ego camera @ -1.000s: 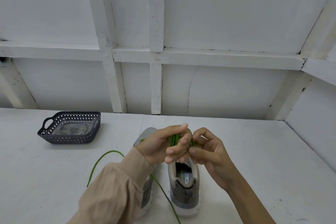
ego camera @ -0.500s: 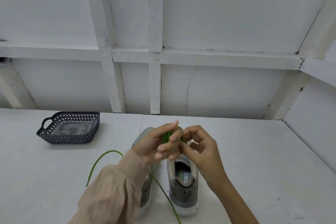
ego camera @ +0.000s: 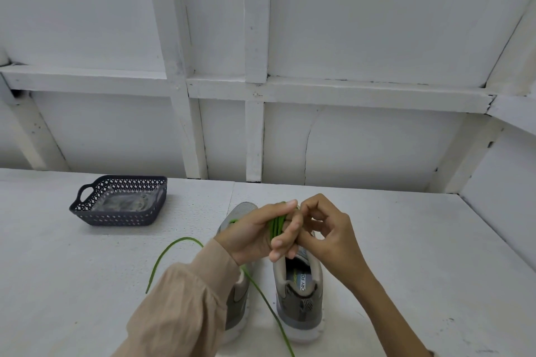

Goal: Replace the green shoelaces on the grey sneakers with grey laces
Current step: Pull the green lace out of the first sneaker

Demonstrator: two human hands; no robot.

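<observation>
Two grey sneakers stand side by side on the white table, heels toward me: the right sneaker [ego camera: 298, 295] and the left sneaker [ego camera: 237, 304], which my sleeve partly hides. Above them my left hand [ego camera: 261, 235] has a green lace [ego camera: 275, 227] wound in several turns around its fingers. My right hand [ego camera: 324, 229] pinches that lace bundle at the left fingertips. A second green lace [ego camera: 174, 249] runs from the left sneaker in a loop over the table, with one strand [ego camera: 272, 313] trailing toward me between the shoes.
A dark perforated basket [ego camera: 121, 219] with greyish laces in a clear bag stands at the back left of the table. A white panelled wall rises behind the table and along its right side.
Both hands have stayed over the sneakers and shifted slightly. The right hand's fingers have worked around the lace bundle on the left fingers.
</observation>
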